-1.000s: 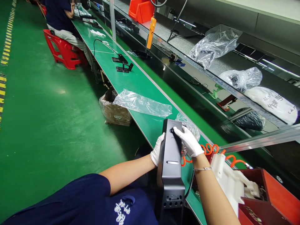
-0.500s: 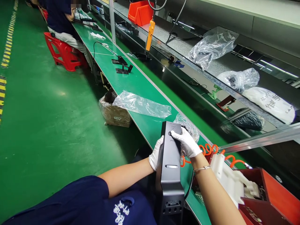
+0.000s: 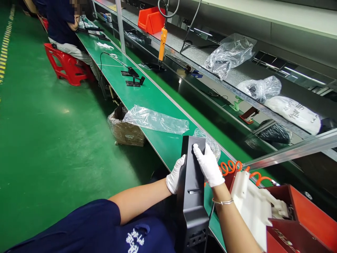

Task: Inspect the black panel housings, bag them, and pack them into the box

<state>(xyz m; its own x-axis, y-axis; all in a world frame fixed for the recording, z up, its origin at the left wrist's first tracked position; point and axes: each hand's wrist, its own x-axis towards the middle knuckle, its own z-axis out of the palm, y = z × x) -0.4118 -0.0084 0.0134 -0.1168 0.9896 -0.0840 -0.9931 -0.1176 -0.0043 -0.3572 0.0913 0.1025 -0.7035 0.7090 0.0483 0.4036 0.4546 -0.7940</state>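
Observation:
A long dark-grey metal housing (image 3: 194, 175) with a slot and a bent lower end stands tilted in front of my body. My left hand (image 3: 176, 175), in a white glove, grips its left edge, with the fingers hidden behind it. My right hand (image 3: 209, 165), gloved too, wraps its right edge near the top. The right thumb presses on the front face by a round spot at the upper end. Several holes show at the housing's lower end. Beyond it, a crumpled clear bag (image 3: 207, 140) lies on the green bench (image 3: 158, 105).
A flat plastic bag (image 3: 158, 119) overhangs a wrapped carton (image 3: 126, 131). At right sit a red-and-white fixture (image 3: 252, 207) and an orange coiled hose (image 3: 229, 168). An orange electric screwdriver (image 3: 162, 44) hangs above black brackets (image 3: 134, 80). A co-worker (image 3: 60, 21) sits far left.
The housing has turned slightly, its lower end shifting right. My right thumb has moved a little up over the round spot. The whole view has shifted slightly.

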